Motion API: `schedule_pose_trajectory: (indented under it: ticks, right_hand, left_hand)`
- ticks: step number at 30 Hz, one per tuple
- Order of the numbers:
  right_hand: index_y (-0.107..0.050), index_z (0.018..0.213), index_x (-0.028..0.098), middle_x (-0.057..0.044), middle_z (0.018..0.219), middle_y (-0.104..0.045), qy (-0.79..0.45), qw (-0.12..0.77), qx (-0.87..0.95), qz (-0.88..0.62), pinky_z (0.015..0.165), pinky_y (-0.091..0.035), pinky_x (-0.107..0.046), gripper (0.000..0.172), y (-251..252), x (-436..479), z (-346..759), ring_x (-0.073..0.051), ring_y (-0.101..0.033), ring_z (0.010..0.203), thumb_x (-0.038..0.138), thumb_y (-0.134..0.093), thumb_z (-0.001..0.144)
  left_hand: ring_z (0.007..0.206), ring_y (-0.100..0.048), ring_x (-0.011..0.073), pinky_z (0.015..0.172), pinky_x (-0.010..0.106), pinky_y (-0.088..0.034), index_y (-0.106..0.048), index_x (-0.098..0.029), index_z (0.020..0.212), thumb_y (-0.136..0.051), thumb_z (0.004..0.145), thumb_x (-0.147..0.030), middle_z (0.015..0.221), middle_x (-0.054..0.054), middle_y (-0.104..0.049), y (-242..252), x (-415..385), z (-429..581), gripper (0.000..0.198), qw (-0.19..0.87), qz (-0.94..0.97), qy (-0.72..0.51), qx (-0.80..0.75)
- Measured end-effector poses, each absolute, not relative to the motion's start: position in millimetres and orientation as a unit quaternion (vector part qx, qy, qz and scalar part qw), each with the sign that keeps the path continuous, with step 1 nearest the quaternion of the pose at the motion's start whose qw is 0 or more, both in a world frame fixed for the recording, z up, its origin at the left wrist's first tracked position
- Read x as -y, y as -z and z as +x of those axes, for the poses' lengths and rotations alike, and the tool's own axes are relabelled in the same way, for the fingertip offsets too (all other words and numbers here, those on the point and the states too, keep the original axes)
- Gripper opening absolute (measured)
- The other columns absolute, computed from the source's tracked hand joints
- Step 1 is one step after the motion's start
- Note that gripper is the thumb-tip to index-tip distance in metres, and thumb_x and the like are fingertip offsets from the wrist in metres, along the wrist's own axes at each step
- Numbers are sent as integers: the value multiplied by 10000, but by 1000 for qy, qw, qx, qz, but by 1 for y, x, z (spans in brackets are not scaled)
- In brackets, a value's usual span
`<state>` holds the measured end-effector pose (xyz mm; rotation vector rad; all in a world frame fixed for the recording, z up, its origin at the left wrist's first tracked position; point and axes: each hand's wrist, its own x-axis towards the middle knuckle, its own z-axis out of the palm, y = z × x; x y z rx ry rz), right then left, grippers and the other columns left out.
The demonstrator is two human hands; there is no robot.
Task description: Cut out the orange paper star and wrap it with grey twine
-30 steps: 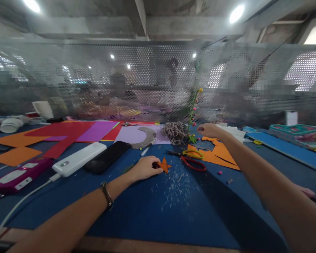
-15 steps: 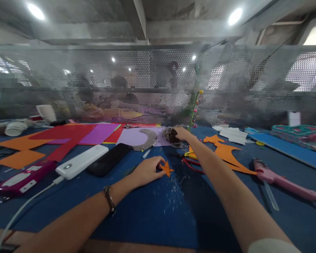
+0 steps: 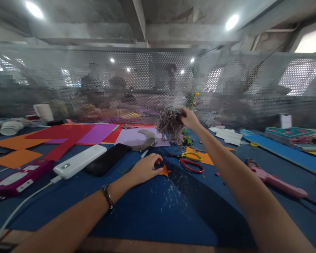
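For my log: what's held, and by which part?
Right hand: gray cord bundle, by its upper right side. Left hand: at the orange star, hold unclear.

A white power bank (image 3: 80, 162) with a white cable (image 3: 25, 199) plugged in lies between a purple box (image 3: 21, 178) and a black phone (image 3: 109, 160). To the right, a pink glue gun (image 3: 281, 184) rests nearer than a blue board (image 3: 287, 151). A perforated screen (image 3: 147, 82) stands behind.

Coloured sheets (image 3: 60, 133), scissors (image 3: 181, 157) and glue gun (image 3: 279, 183) show a craft workshop.
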<state>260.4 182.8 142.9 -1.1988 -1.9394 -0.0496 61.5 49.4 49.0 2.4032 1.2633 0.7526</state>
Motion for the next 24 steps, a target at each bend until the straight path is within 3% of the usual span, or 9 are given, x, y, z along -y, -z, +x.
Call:
schedule_pose_trajectory:
  ticks: [3, 5, 9, 13, 17, 20, 24]
  right_hand:
    - [-550, 901, 109, -21, 821, -589, 10, 432, 781, -450, 677, -460, -284, 120, -143, -161, 259, -118, -559, 729, 158, -506, 801]
    - [-548, 850, 115, -13, 753, -587, 5, 437, 788, -433, 643, -436, -257, 142, -144, -147, 257, -124, -544, 683, 81, -475, 734]
    - [-540, 787, 138, -6, 682, -571, 0, 438, 802, -406, 597, -394, -240, 179, -148, -127, 253, -138, -514, 636, 101, -426, 654]
    - [-532, 764, 148, -9, 678, -566, 6, 433, 812, -392, 615, -374, -240, 179, -149, -121, 250, -143, -504, 649, 125, -425, 622]
    - [-537, 775, 152, -12, 693, -571, 16, 430, 809, -400, 619, -371, -242, 197, -149, -122, 252, -145, -505, 658, 118, -421, 619]
    - [-543, 778, 144, -12, 691, -570, 19, 426, 801, -420, 620, -378, -242, 184, -148, -126, 257, -142, -506, 662, 92, -437, 636]
    - [-550, 807, 119, 2, 696, -557, 13, 409, 791, -455, 607, -409, -244, 88, -146, -132, 264, -109, -513, 636, 109, -498, 736]
  left_hand:
    - [585, -512, 119, 635, 273, -420, -494, -160, 970, -484, 722, -307, 909, 53, -569, -54, -54, 59, 288, 152, 817, -323, -453]
    - [597, -521, 120, 664, 280, -425, -453, -143, 1031, -460, 751, -340, 936, 71, -560, -63, -60, 57, 342, 140, 797, -368, -457]
    - [583, -525, 125, 604, 251, -409, -418, -152, 1058, -427, 793, -375, 866, 52, -574, -93, -76, 60, 347, 105, 771, -438, -450]
    - [629, -502, 149, 609, 244, -353, -476, -183, 825, -446, 799, -375, 723, 13, -542, -124, -89, 65, 196, 29, 764, -476, -435]
    - [587, -434, 149, 590, 242, -290, -396, -196, 553, -501, 763, -318, 546, -23, -409, -137, -93, 66, 265, -21, 783, -470, -406]
    - [535, -400, 131, 567, 234, -277, -343, -195, 497, -467, 767, -270, 497, -35, -363, -137, -96, 63, 306, -18, 793, -471, -386]
    - [463, -412, 108, 530, 218, -307, -366, -196, 509, -350, 811, -287, 485, -36, -415, -135, -103, 58, 316, 14, 780, -496, -381]
